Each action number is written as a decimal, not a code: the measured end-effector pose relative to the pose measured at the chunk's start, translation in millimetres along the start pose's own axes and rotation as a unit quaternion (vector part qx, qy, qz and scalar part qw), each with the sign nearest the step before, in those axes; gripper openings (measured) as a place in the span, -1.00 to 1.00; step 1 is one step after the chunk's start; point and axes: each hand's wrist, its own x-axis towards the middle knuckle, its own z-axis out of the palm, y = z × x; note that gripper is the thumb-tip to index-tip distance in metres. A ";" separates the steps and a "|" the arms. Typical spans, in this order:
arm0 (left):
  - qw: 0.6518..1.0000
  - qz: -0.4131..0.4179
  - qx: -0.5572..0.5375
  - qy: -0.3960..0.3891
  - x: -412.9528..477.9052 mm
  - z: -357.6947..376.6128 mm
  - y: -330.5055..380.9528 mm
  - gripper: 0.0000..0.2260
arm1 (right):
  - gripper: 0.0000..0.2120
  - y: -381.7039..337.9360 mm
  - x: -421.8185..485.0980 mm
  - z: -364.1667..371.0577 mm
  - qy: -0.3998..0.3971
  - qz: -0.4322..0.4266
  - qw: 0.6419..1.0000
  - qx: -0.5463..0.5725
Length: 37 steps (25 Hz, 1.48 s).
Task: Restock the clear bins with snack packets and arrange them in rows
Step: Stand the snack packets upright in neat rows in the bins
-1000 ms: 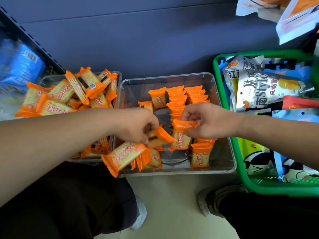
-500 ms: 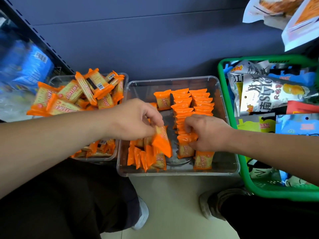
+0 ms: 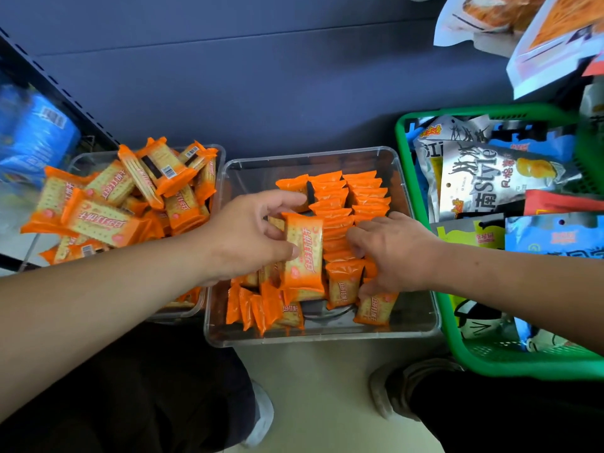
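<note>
Packet (image 3: 302, 253) in left hand (image 3: 248, 237), right hand (image 3: 392, 253) on rows (image 3: 366, 194)

Dark blue-grey wall (image 3: 277, 76) behind, pale beige floor (image 3: 313, 397) below.

Left hand (image 3: 248, 237): packet (image 3: 302, 253) I grip now turned face-up, lifted over the left row. Right hand (image 3: 392, 253): released its packet, fingers now resting on middle row (image 3: 333, 220).

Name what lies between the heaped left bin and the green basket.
In the head view, a second clear bin, its orange packets partly in rows; the left hand grips one packet over it, the right hand touches the rows.
</note>
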 end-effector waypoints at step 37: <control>0.987 -0.138 -0.051 -0.061 9.0 26.6 -28.2 -0.58 | -0.62 2.2 0.2 -6.6 0.053 0.023 0.863 0.502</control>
